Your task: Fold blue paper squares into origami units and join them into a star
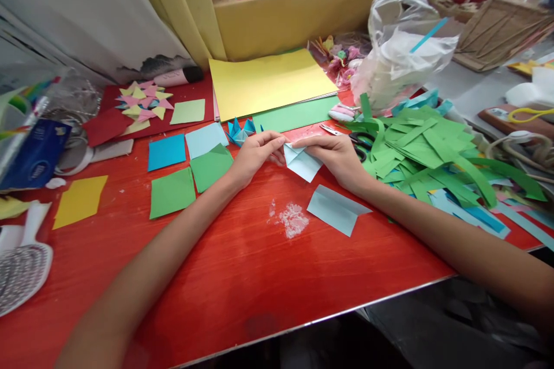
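Left hand (259, 153) and right hand (337, 155) are both pinching the folded light-blue paper (305, 165) near its upper edge, over the middle of the red tabletop (259, 288). A creased light-blue sheet (335, 211) is lying nearer the front edge. Green strips (433, 147) are crowding the right side; open room is running between the forearms to the front edge.
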### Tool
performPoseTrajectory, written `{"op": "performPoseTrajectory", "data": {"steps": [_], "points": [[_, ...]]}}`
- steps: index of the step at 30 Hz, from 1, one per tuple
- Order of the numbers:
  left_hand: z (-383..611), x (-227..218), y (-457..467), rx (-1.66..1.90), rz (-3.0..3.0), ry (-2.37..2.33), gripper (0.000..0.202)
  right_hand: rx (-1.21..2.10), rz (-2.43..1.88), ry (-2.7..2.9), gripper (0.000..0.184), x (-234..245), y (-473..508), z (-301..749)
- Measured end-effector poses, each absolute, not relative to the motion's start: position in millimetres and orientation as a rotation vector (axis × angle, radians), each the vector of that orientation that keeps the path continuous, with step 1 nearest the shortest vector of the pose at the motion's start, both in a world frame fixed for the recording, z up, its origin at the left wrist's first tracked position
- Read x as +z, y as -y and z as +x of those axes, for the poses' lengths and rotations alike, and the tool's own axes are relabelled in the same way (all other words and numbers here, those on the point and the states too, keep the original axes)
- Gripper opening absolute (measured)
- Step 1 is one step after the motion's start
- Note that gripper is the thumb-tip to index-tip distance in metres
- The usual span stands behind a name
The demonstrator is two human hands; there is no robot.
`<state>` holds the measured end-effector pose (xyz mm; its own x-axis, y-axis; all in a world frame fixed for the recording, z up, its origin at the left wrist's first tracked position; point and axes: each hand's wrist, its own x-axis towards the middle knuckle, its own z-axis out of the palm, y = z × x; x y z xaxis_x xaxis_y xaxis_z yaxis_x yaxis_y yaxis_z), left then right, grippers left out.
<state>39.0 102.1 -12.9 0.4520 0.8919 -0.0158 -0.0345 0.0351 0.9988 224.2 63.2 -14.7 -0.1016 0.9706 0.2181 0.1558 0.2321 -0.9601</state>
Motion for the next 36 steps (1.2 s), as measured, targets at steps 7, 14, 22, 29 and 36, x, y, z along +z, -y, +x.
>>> {"op": "performPoseTrajectory", "data": {"steps": [7, 14, 22, 29, 36], "points": [[43.2, -9.0, -98.5, 0.761, 1.472, -0.952, 0.035, 0.973, -1.095, 1.534, 0.018, -16.6, -63.6, 225.1], [42.5, -11.7, -97.9, 0.723, 1.606, -0.986, 0.039, 0.985, -1.084, 1.572, 0.017, -16.6, -64.0, 225.6], [39.1, -16.8, -98.4, 0.718, 1.674, -0.97, 0.033, 1.018, -1.099, 1.571, 0.015, -15.9, -64.9, 224.7], [37.3, -13.3, -96.3, 0.79, 1.665, -0.972, 0.029, 1.12, -1.082, 1.503, 0.018, -17.4, -66.0, 224.6], [37.2, -13.5, -97.8, 1.195, 1.457, -0.988, 0.026, 1.43, -0.968, 1.223, 0.043, -21.5, -68.4, 220.3]]}}
